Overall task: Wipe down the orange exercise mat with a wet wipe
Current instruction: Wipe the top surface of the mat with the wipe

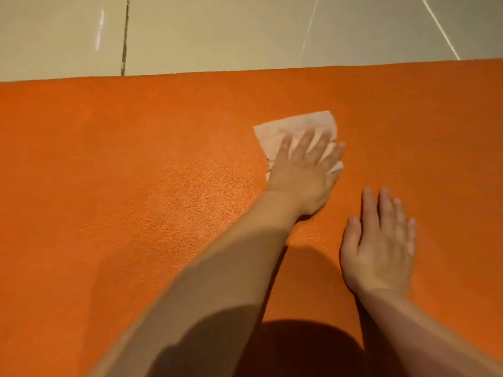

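Observation:
The orange exercise mat (pixel 122 186) fills most of the view, its far edge running across the upper part. A white wet wipe (pixel 294 126) lies flat on it right of centre. My left hand (pixel 302 170) reaches across from the lower left and presses on the wipe with straight, spread fingers, covering its near half. My right hand (pixel 381 243) rests flat on the bare mat just right of and nearer than the left, palm down, holding nothing.
Beyond the mat's far edge lies a glossy beige tiled floor (pixel 217 31) with a dark grout line at left and thin light streaks at right. A dark shadow (pixel 299 346) falls on the mat at the bottom centre.

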`<state>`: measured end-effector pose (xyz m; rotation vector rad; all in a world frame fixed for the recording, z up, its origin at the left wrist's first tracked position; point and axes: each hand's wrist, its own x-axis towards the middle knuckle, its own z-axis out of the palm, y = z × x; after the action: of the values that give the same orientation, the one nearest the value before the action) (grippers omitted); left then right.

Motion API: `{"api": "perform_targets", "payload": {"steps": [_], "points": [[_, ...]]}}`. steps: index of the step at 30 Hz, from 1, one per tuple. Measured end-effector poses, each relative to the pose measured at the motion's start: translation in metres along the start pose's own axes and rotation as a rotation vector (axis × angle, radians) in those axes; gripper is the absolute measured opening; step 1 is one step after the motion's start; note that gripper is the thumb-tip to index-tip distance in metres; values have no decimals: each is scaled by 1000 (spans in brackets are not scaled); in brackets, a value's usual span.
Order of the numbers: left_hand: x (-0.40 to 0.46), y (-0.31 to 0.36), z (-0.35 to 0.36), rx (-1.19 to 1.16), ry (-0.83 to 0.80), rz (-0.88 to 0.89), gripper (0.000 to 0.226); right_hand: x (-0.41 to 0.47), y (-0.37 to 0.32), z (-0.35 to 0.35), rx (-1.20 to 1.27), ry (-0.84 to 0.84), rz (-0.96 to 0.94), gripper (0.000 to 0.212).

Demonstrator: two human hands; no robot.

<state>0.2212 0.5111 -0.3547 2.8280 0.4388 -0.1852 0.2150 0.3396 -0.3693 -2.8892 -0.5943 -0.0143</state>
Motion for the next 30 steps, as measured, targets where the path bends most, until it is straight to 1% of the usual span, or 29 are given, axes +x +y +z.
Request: {"api": "perform_targets", "payload": {"steps": [1, 2, 4, 5, 7, 11, 13, 15, 19, 21, 24, 26, 28, 30], "points": [[6, 7, 3, 25, -21, 103, 57, 0, 1, 1, 5, 6, 0, 62], [12, 5, 2, 36, -33, 161, 61, 0, 2, 1, 9, 10, 0, 62], [21, -21, -5, 52, -14, 189, 72, 0, 1, 2, 9, 6, -2, 62], [25, -38, -10, 62, 1, 163, 76, 0, 1, 2, 8, 5, -3, 62], [32, -79, -21, 58, 22, 54, 78, 1, 1, 2, 9, 9, 0, 61], [23, -187, -51, 52, 60, -235, 62, 1, 0, 1, -4, -16, -4, 62], [11, -223, -62, 8, 83, -405, 57, 2, 0, 2, -21, -29, 5, 63], [8, -227, -62, -9, 120, -503, 56, 1, 0, 4, -29, -8, 14, 63], [27, -190, -54, -55, 139, -579, 55, 1, -2, 7, -25, 38, 0, 61], [46, -161, -53, -70, 116, -524, 55, 1, -1, 7, -18, 54, -4, 60], [80, -87, -39, 8, 25, -241, 54, 1, 0, 8, -22, 72, -22, 60], [94, -45, -29, -7, -10, -95, 55, 1, 1, 8, -20, 86, -39, 60], [99, -34, -25, -13, -26, -25, 55, 2, 1, 9, -6, 101, -37, 60], [97, -45, -27, 5, -34, 50, 54, 0, -1, 10, 8, 107, -36, 60]]}}
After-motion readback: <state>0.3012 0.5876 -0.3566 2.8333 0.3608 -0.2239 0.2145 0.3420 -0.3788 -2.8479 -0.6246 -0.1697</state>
